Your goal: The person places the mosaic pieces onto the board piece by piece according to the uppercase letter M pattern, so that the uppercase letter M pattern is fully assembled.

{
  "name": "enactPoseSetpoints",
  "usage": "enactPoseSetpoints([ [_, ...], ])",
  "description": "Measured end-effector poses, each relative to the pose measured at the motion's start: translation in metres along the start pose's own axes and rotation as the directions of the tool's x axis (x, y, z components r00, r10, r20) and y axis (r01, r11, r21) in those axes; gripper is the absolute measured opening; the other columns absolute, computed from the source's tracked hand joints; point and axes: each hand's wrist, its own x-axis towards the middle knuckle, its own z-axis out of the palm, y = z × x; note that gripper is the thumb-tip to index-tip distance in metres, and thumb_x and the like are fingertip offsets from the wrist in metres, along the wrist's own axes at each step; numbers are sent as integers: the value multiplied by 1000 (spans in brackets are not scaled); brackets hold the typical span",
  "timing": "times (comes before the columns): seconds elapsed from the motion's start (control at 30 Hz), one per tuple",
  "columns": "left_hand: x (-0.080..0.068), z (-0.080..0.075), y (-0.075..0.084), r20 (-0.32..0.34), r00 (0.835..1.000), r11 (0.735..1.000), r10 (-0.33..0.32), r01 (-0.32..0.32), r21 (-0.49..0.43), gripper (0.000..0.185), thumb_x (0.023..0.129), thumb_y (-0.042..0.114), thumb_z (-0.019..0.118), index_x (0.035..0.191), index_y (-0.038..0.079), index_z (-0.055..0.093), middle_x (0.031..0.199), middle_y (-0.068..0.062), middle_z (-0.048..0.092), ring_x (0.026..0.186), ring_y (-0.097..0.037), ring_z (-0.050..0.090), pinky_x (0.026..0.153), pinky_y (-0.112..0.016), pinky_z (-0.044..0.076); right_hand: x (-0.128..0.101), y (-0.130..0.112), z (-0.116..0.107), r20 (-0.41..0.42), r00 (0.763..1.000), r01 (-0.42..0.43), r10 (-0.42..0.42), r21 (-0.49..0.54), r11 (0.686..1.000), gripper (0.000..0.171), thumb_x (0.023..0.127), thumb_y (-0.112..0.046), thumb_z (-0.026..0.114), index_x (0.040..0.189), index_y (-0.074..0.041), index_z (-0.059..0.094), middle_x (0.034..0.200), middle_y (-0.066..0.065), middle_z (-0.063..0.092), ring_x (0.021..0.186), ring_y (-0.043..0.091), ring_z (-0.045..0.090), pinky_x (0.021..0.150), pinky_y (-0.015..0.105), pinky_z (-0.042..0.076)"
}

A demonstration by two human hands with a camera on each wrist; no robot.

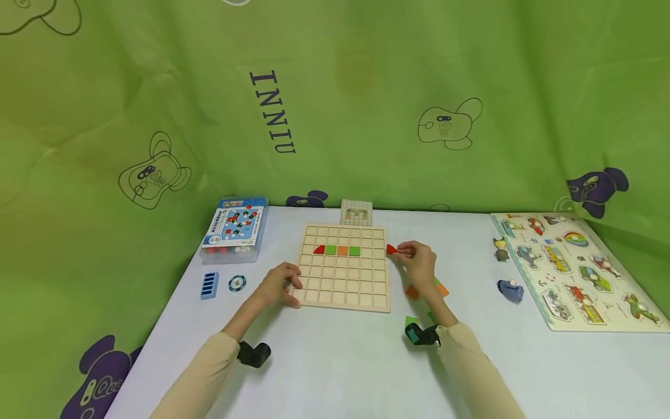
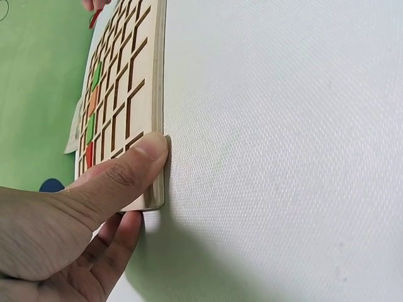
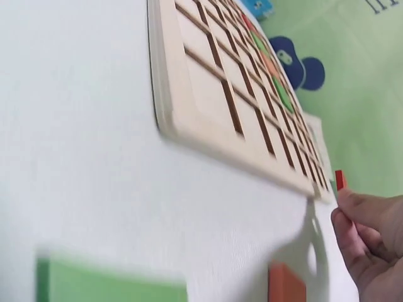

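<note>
A square wooden grid board (image 1: 344, 283) lies on the table with a row of pieces in its upper cells: a red rounded piece (image 1: 320, 249), a green square (image 1: 331, 250), an orange square (image 1: 342, 251) and another green square (image 1: 355, 251). My left hand (image 1: 278, 285) holds the board's near left corner; in the left wrist view the thumb (image 2: 135, 165) lies on its front edge, fingers by the left side. Just off the right edge, my right hand (image 1: 418, 263) pinches a red rounded piece (image 1: 391, 249) between thumb and fingers.
Orange pieces (image 1: 413, 292) and green pieces (image 1: 412, 320) lie near the right forearm. A pattern card (image 1: 357, 212) sits behind the board. To the left are a boxed set (image 1: 235, 230), blue block (image 1: 209, 286) and round disc (image 1: 237, 283); rightward, small figures (image 1: 510, 290) and a picture puzzle (image 1: 570, 311).
</note>
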Motion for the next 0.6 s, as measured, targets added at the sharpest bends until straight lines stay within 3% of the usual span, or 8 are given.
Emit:
enactPoseSetpoints([
  [0.27, 0, 0, -1, 0, 1000, 1000, 19, -19, -8, 31, 58, -5, 86, 78, -4, 62, 112, -23, 55, 96, -34, 54, 62, -23, 41, 2, -14, 28, 70, 996, 60, -60, 2, 998, 19, 75, 6, 77, 91, 11, 67, 84, 22, 69, 77, 33, 69, 67, 32, 56],
  [0.4, 0, 1, -2, -2, 1000, 1000, 20, -20, -5, 31, 58, -5, 86, 79, -4, 63, 113, -22, 55, 97, -34, 54, 63, -24, 42, 3, -17, 36, 117, 987, 111, -107, -29, 993, 18, 75, 8, 75, 90, 13, 66, 84, 23, 69, 77, 34, 69, 69, 37, 56],
  [0.6, 0, 1, -1, -5, 1000, 1000, -1, 1, 1, 31, 58, -5, 86, 79, -4, 63, 113, -21, 55, 96, -32, 54, 64, -24, 43, 5, -22, 42, 170, 981, 101, -90, -55, 993, 15, 77, 9, 73, 90, 12, 66, 84, 22, 68, 78, 32, 67, 70, 38, 55],
])
